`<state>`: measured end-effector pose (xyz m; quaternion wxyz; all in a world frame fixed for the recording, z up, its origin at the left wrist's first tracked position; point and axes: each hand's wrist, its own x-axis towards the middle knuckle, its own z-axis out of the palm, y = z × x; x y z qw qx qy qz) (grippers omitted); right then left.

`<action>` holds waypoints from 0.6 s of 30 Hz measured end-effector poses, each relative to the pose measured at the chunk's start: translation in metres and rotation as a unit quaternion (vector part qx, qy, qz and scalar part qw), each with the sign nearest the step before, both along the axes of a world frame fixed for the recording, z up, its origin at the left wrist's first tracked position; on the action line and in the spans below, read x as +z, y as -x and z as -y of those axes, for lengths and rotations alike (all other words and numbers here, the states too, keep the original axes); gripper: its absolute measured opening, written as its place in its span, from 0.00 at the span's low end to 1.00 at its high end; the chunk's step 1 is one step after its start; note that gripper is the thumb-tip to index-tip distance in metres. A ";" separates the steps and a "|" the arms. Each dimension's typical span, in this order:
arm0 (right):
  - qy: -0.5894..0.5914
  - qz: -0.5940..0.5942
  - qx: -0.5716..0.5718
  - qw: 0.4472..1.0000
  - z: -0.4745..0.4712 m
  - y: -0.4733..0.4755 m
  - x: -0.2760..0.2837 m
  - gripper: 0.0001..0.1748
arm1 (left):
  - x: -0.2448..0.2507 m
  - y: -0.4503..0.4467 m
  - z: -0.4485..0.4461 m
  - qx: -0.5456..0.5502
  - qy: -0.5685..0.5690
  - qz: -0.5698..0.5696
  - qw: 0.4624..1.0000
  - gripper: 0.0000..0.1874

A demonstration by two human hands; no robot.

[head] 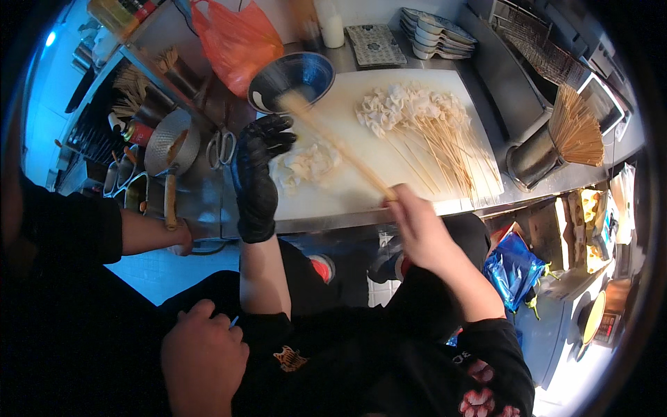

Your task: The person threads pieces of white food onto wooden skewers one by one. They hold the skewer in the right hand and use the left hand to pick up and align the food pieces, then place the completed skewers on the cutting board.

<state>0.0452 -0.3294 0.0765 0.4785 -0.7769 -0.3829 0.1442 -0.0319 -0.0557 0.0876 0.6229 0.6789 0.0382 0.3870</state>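
My left hand (260, 161), in a black glove, is raised at the left edge of a white cutting board (344, 198). Its fingers are curled but apart, and I see nothing between them. Bare, my right hand (422, 229) grips the near end of a long wooden stick (344, 151), blurred by motion. Its far end lies in front of a dark blue bowl (312, 78). Loose pale, thin pieces of food (307, 164) lie beside my glove. Farther right, several bamboo skewers (448, 161) carry folded pale pieces (411, 107) at their far ends.
A co-worker's arm (151, 232) and hand (206, 359) are close on my left. Scissors (221, 148) and a metal pan (172, 146) sit left of the board. A metal holder packed with skewers (552, 140) leans at right. Behind stand stacked dishes (437, 31) and a red plastic bag (234, 41).
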 end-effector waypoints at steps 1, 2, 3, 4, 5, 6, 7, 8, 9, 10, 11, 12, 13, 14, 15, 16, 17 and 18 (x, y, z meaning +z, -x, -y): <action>0.009 -0.004 -0.030 1.000 0.019 -0.006 -0.005 0.06 | -0.002 -0.002 -0.004 0.035 -0.038 -0.049 0.997 0.16; 0.015 -0.026 -0.046 0.999 0.040 -0.010 -0.011 0.06 | -0.004 -0.001 -0.009 0.055 -0.125 -0.134 0.982 0.13; 0.020 -0.045 -0.060 0.997 0.061 -0.013 -0.018 0.05 | -0.009 -0.002 -0.012 0.081 -0.207 -0.210 0.952 0.11; 0.036 -0.050 -0.068 0.996 0.079 -0.013 -0.025 0.05 | -0.016 -0.004 -0.012 0.066 -0.235 -0.226 0.943 0.12; 0.051 -0.057 -0.079 0.994 0.093 -0.013 -0.031 0.05 | -0.024 -0.007 -0.010 0.052 -0.263 -0.241 0.933 0.12; 0.129 -0.044 -0.101 0.985 0.100 -0.014 -0.038 0.05 | -0.032 -0.011 -0.008 0.035 -0.287 -0.255 0.923 0.13; 0.081 0.003 -0.079 0.994 0.104 -0.012 -0.043 0.06 | -0.039 -0.014 -0.005 0.050 -0.371 -0.228 0.899 0.14; 0.062 0.031 -0.077 0.995 0.106 -0.011 -0.044 0.06 | -0.045 -0.018 -0.003 0.064 -0.422 -0.218 0.878 0.15; 0.031 0.056 -0.076 0.995 0.103 -0.010 -0.043 0.06 | -0.050 -0.021 -0.001 0.079 -0.474 -0.191 0.856 0.15; 0.077 -0.030 -0.106 0.991 0.099 -0.011 -0.038 0.08 | -0.052 -0.022 -0.002 0.078 -0.454 -0.199 0.865 0.16; 0.073 -0.018 -0.117 0.990 0.091 -0.014 -0.031 0.09 | -0.053 -0.023 -0.005 0.077 -0.434 -0.205 0.874 0.16; 0.053 -0.015 -0.107 0.993 0.083 -0.017 -0.022 0.09 | -0.052 -0.022 -0.009 0.076 -0.415 -0.210 0.882 0.17; 0.043 -0.025 -0.107 0.993 0.072 -0.020 -0.013 0.10 | -0.051 -0.020 -0.013 0.085 -0.432 -0.140 0.887 0.17; 0.010 0.018 -0.097 0.995 0.056 -0.026 -0.007 0.10 | -0.050 -0.016 -0.018 0.090 -0.462 -0.170 0.866 0.19; -0.031 0.064 -0.082 0.994 0.040 -0.032 -0.001 0.11 | -0.048 -0.011 -0.023 0.095 -0.490 -0.200 0.843 0.22; -0.039 0.016 -0.083 0.996 0.027 -0.035 0.003 0.09 | -0.049 -0.011 -0.025 0.082 -0.465 -0.241 0.848 0.21; -0.078 -0.014 -0.064 0.995 0.015 -0.038 0.005 0.08 | -0.051 -0.011 -0.027 0.083 -0.453 -0.241 0.854 0.20; -0.084 0.005 -0.058 0.995 0.002 -0.043 0.005 0.07 | -0.052 -0.014 -0.030 0.090 -0.437 -0.241 0.862 0.19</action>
